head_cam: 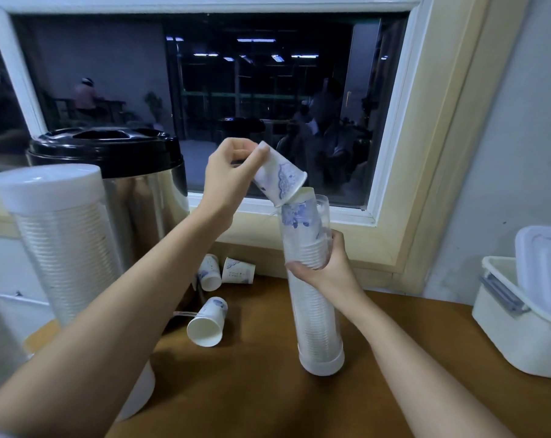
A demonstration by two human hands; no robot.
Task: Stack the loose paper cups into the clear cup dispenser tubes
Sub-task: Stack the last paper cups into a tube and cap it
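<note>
While the left hand pinches a tilted paper cup by its base, mouth downward, just above the open top of the clear tube, the right hand wraps the tube's upper part, steadying it on the table; the cup is best squared to the tube's axis before release; three loose cups lie left of the tube's foot.
</note>
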